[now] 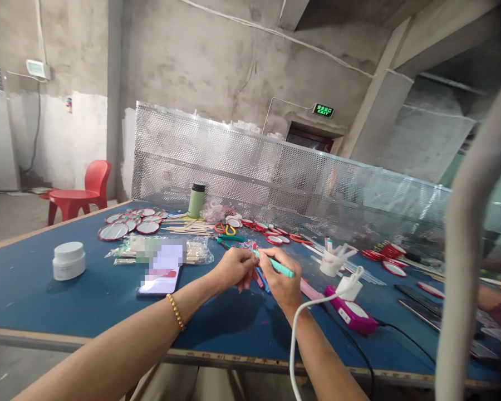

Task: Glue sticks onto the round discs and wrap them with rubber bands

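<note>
My right hand grips a mint-green marker pen, its shaft slanting across the fingers toward my left hand. Close beside it, my left hand has its fingers curled together near the pen's far end. What those fingers hold is hidden. A blue pen and a pink one show on the table just behind and between my hands. Left of my left hand, a lit phone leans against a clear plastic bag of pale sticks. Pliers with green handles lie beyond my hands.
On the blue table stand a white jar, a green bottle and a white cup of pens. Red-rimmed discs lie in piles. A white cable runs from a magenta power strip past my right forearm. A grey pole rises at right.
</note>
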A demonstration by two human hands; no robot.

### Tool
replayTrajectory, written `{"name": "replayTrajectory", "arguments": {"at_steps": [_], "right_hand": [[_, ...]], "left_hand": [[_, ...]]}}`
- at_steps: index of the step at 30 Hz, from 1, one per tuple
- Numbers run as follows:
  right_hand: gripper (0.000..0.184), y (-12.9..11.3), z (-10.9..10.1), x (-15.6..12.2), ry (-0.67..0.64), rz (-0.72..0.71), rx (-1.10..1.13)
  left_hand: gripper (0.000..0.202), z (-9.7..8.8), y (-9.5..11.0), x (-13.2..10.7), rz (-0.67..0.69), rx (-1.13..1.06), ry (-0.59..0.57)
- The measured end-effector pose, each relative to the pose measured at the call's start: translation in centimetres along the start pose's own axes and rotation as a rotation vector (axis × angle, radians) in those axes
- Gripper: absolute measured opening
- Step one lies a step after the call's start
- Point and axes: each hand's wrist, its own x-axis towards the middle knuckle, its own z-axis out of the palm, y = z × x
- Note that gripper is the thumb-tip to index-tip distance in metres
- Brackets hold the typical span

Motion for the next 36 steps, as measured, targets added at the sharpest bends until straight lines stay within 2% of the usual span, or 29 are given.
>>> {"name": "replayTrajectory", "arguments": {"at_steps": [14, 24, 36], "right_hand": [[0.018, -0.22, -0.21, -0.07, -0.018, -0.010, -0.018], [0.018, -0.22, -0.29, -0.05, -0.024, -0.027, -0.031], [0.015, 0.15, -0.02, -0.12, 0.046, -0.016, -0.011]], "left_hand": [[0.029, 0.01, 0.54, -0.13, -0.016, 0.001, 0.016], [0.030, 0.06, 0.59, -0.25, -0.019, -0.014, 0.012], [0.035, -0.01, 0.29, -0.16, -0.001, -0.041, -0.030]]}}
